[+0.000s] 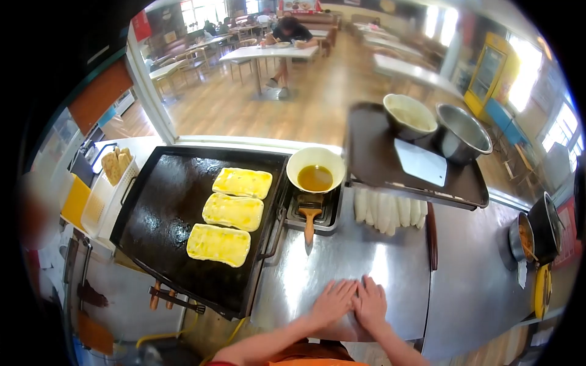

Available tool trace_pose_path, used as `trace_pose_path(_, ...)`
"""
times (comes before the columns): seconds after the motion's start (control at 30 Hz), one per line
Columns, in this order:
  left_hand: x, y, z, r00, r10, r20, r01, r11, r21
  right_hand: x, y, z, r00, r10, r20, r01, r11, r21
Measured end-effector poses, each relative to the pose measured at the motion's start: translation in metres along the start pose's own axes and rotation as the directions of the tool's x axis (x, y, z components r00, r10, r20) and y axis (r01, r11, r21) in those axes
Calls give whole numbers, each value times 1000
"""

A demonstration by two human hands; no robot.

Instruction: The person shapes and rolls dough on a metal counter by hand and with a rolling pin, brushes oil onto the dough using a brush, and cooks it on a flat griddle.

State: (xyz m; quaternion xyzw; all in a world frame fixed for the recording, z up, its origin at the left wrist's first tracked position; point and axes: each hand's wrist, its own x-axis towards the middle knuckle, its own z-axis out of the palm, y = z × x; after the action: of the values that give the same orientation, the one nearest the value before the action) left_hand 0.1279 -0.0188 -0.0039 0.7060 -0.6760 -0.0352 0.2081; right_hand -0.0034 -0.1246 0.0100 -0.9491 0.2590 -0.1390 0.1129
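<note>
My left hand (pixel 334 301) lies palm down on the steel worktop (pixel 305 274), fingers stretched out. Beside it, fingertips close together or touching, my right hand (pixel 370 303) rests in the same flat way. Nothing shows in either hand; what is under the palms is hidden. Beyond them sits a row of pale dough strips (pixel 390 210). To the left, a wooden-handled brush (pixel 309 215) lies on a small metal tray, below a bowl of brownish-yellow oil (pixel 315 178). Three yellow-topped rectangular flatbreads (pixel 232 211) lie on the black griddle (pixel 165 201).
A dark tray (pixel 372 152) at the back right carries two bowls and a white scraper (pixel 421 161). A rolling pin (pixel 432 236) borders the dough. White baskets (pixel 97 198) with fried sticks stand left. Pots (pixel 522 236) stand far right. A person (pixel 292 33) sits beyond the counter.
</note>
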Motion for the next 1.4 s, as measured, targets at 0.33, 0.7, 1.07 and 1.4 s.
trace_pose_path(0.33,-83,15,-17,940,327,92,-316,941,-118,-106,-32,-14,985,29,170,-36,999,40)
trace_pose_path(0.7,32,10,-45,999,19,26,-19,1000,5,18,5,-1,995,79,-59,-83,994,-72)
trace_pose_path(1.07,-47,53,2,988,77,136,-78,997,2,-95,1,-16,985,-89,145,76,993,92)
trace_pose_path(1.4,44,22,5,971,-162,176,136,979,152,7,6,1,998,53,37,-64,907,417)
